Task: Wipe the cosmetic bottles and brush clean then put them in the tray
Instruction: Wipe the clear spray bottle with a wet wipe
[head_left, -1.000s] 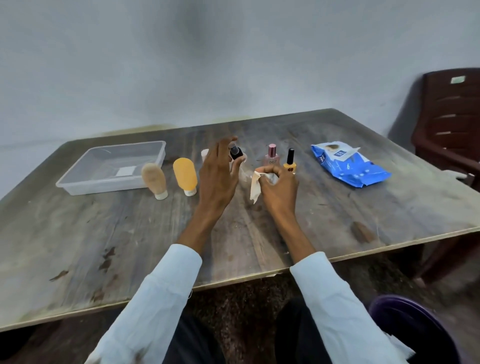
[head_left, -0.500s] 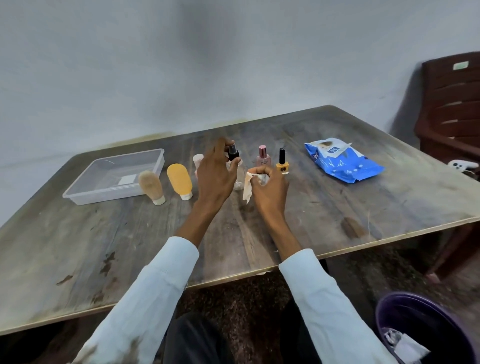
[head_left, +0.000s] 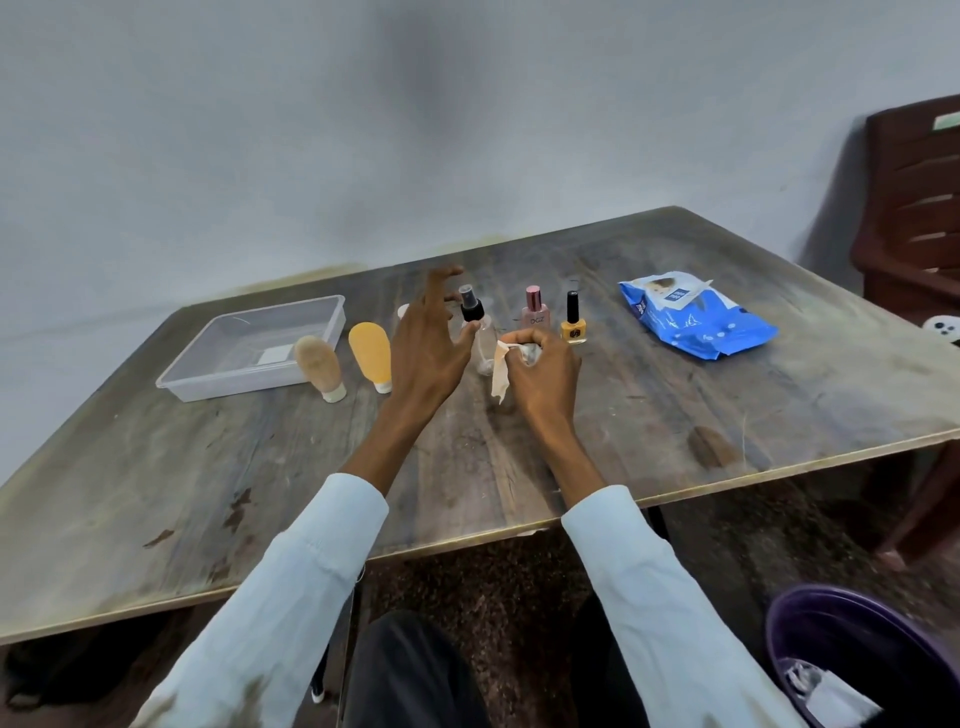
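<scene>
Reaching for a spray bottle (head_left: 480, 332) on the worktop (head_left: 649, 415).

Left hand (head_left: 426, 343) spread wide, fingers straight, thumb tip at the bottle's neck; contact too unclear to tell. Right hand (head_left: 540, 374) bunched around a crumpled wipe (head_left: 506, 366), just beside the bottle. Standing in a row: beige tube (head_left: 318, 366), orange tube (head_left: 371, 349), pink bottle (head_left: 535, 309), yellow nail polish (head_left: 573, 323). Clear tray (head_left: 249, 358) at far left, blue wipes pack (head_left: 696, 322) at right. Brush not made out.
</scene>
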